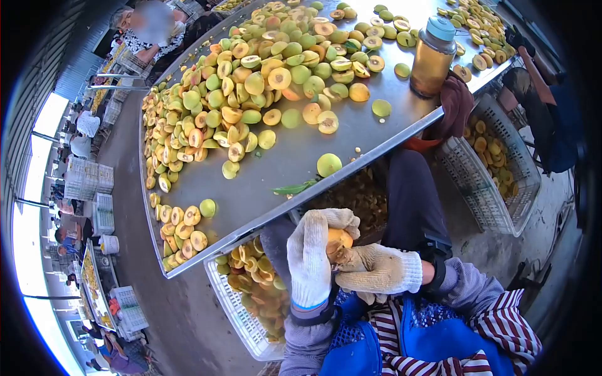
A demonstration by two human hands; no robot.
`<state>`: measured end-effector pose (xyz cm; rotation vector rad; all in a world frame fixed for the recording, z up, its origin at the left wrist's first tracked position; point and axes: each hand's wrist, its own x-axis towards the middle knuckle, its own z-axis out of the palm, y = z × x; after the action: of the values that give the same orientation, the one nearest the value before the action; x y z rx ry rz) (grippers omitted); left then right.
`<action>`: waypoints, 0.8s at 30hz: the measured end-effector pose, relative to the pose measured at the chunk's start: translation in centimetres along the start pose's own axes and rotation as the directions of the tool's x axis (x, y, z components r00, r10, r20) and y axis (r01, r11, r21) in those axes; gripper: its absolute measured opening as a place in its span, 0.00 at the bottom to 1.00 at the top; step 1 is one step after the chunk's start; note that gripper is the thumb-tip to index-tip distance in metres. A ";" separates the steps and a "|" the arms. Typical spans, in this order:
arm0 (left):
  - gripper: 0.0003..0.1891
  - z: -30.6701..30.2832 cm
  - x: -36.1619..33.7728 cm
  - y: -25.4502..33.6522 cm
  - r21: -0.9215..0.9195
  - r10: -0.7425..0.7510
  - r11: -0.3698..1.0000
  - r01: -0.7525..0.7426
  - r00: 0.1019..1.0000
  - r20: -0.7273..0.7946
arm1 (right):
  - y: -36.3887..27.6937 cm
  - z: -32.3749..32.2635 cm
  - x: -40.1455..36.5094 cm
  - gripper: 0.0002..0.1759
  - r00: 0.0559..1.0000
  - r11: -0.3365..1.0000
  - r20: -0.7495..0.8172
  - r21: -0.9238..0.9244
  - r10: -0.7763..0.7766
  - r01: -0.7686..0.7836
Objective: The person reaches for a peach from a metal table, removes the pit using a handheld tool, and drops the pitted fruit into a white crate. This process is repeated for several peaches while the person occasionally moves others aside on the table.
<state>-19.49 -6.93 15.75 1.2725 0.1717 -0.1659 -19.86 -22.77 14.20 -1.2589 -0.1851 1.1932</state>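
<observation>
In white knit gloves, both hands meet low in the middle, over my lap. My left hand (310, 254) is closed around an orange-yellow peach half (339, 239), whose cut side is partly hidden by the fingers. My right hand (379, 269), its glove stained brown, presses against the fruit with curled fingers; whatever it grips is hidden. Just beyond the hands, a metal table (263, 182) bears a large heap of green-yellow peach halves (276, 78), many showing brown pit hollows. A single peach (328, 165) and a green leaf (295, 188) lie by the near edge.
A bottle with a blue lid (433, 56) stands on the table beside a dark red cloth (456, 100). White crates of peach halves stand left (241, 335) and right (489, 216) of my legs. Pits and scraps (357, 210) lie below the table edge. Other people work around.
</observation>
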 end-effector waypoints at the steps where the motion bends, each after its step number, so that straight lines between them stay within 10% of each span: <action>1: 0.25 0.1 0.1 -0.5 -0.015 0.061 0.998 -0.061 0.998 -0.003 | -0.1 0.0 0.0 0.15 1.000 1.000 0.012 -0.003 0.025 -0.025; 9: 0.21 -0.1 0.3 -0.3 0.253 0.274 0.915 -0.313 0.945 0.179 | 1.5 -2.6 -0.5 0.12 0.897 0.830 0.418 0.441 0.146 -0.340; 16: 0.07 -1.1 1.3 -1.5 0.340 0.679 0.587 -0.735 0.675 0.289 | 1.4 -2.4 -0.5 0.09 0.884 0.681 0.451 0.611 0.119 -0.403; 19: 0.07 -1.5 0.9 -1.2 0.353 0.650 0.616 -0.704 0.708 0.277 | 0.9 -1.6 -0.3 0.10 0.922 0.770 0.381 0.566 0.072 -0.294; 22: 0.10 -2.5 0.8 -1.4 0.131 0.099 0.982 -0.136 0.961 0.258 | 0.3 -0.6 0.2 0.11 0.952 0.858 0.277 0.449 0.133 -0.250; 24: 0.13 -2.7 0.7 -1.5 0.225 0.247 0.924 -0.310 0.931 0.269 | 0.6 -0.7 0.6 0.11 0.944 0.851 0.300 0.451 0.138 -0.268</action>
<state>-19.24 -4.74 13.46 1.5161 -0.2469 -0.0927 -19.48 -22.84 13.17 -0.6858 0.0665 1.4775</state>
